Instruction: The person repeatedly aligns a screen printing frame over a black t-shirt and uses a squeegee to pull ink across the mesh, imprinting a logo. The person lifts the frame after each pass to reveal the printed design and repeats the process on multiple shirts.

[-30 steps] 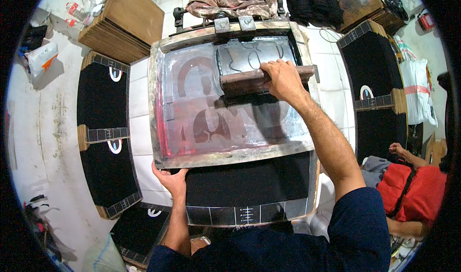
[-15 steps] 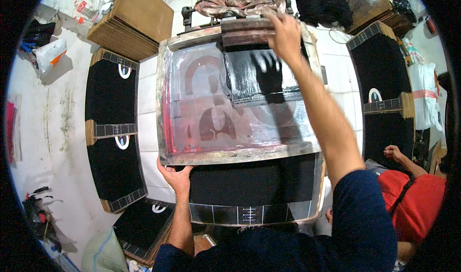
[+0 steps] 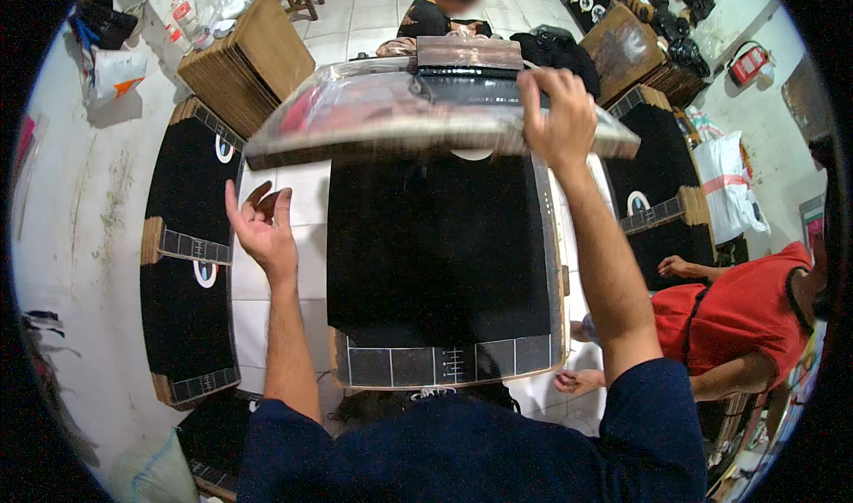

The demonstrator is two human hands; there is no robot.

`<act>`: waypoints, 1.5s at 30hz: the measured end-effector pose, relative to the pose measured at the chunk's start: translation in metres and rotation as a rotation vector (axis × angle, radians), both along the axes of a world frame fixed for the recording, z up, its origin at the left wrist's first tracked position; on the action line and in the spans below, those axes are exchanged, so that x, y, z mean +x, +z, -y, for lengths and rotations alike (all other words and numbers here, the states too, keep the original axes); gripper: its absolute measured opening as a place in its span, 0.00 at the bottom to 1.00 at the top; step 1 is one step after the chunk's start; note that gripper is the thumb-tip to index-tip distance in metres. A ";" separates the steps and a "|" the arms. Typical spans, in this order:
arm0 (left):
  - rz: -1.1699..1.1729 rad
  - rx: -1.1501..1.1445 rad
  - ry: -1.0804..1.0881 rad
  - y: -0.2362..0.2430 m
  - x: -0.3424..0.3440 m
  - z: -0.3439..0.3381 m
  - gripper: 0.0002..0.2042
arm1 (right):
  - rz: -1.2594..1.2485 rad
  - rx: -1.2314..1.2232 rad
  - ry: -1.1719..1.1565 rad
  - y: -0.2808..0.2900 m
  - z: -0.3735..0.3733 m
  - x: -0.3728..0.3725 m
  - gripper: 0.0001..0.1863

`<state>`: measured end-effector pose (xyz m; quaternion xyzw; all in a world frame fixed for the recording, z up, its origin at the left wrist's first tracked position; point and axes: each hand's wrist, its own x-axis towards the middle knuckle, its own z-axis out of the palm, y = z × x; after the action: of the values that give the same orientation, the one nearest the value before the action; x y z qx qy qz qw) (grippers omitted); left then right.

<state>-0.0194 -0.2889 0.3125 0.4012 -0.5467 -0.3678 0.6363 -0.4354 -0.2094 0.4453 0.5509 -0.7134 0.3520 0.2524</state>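
Observation:
A wooden-framed printing screen (image 3: 391,143) is tilted up, its near edge raised above the board and blurred by motion. At its far end a squeegee (image 3: 469,51) with a wooden handle stands by a pool of black ink (image 3: 471,87). Below the screen, black fabric (image 3: 435,245) lies flat on a board (image 3: 566,352). My left hand (image 3: 267,232) is off the screen's near left corner, fingers apart and empty. My right hand (image 3: 562,116) hovers over the right part of the screen, fingers loosely bent and apart; it holds nothing visible, and contact with the frame is unclear.
More boards with black fabric (image 3: 182,325) line the left and right sides. Stacks of brown boards (image 3: 253,50) stand at the far left and far right. A co-worker in red (image 3: 737,316) is close at right; another person (image 3: 444,10) sits beyond the screen.
The screen has swung up from the black fabric. My left hand has come off its near left corner and risen. My right hand has let go of the squeegee and moved nearer.

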 end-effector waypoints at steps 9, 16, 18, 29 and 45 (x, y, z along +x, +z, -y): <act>1.344 1.103 -0.404 -0.371 0.185 -0.187 0.12 | 0.152 0.342 -0.268 0.107 0.082 -0.035 0.33; 1.168 1.398 -0.105 -0.381 0.148 -0.336 0.11 | 0.156 0.344 -0.181 0.125 0.110 -0.063 0.34; 1.145 1.382 -0.046 -0.377 0.141 -0.340 0.11 | 0.135 0.363 -0.178 0.125 0.117 -0.062 0.33; 1.176 1.192 0.193 -0.382 0.137 -0.312 0.10 | 0.082 0.343 -0.160 0.128 0.124 -0.048 0.32; 1.421 0.496 0.906 0.013 0.336 -0.183 0.12 | 0.203 0.323 -0.132 0.145 0.117 -0.025 0.27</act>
<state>0.3170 -0.1056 0.3250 0.8404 -0.5061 0.1486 0.1248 -0.4601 -0.3263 0.5907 0.4978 -0.8170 0.2695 0.1102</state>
